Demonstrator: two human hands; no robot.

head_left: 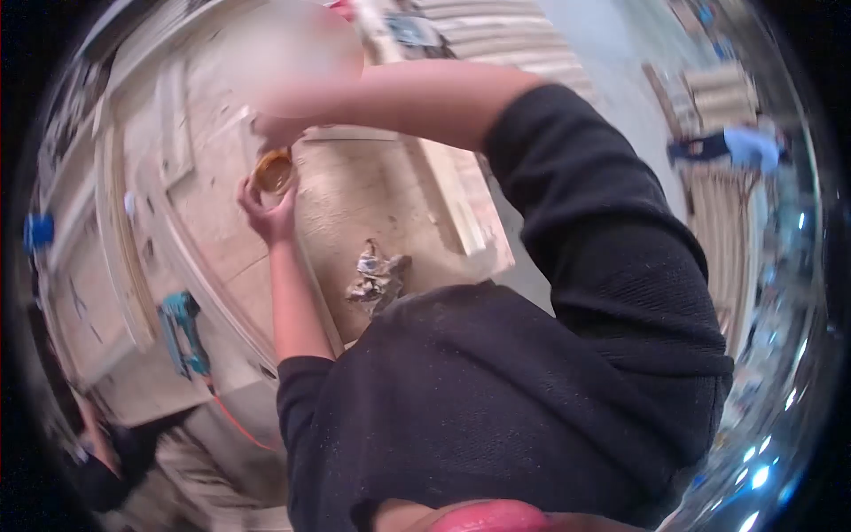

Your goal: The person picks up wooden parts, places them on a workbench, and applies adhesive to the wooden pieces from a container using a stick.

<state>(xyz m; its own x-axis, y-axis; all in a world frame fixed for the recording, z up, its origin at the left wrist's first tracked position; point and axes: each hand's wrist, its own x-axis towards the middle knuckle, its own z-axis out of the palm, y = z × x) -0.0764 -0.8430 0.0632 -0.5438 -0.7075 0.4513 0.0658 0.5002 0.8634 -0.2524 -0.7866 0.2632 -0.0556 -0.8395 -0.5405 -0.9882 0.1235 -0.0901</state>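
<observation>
My left hand [272,215] is closed around a small round tub [274,174], amber-brown in colour, with its open top toward me. Its contents are too blurred to make out. My right arm reaches across the view, and my right hand [280,133] is just beyond the tub's rim. A pale blurred patch hides part of that hand, so its fingers do not show clearly. Below the tub, a crumpled grey-brown wad [377,275] lies on the wooden panel [355,195] near my chest.
A teal nail gun [183,332] with an orange hose [239,426] lies at left among long wooden strips [191,257]. A wooden beam [454,199] runs along the panel's right side. Another person's arm [96,434] shows at lower left; a person [749,148] is far right.
</observation>
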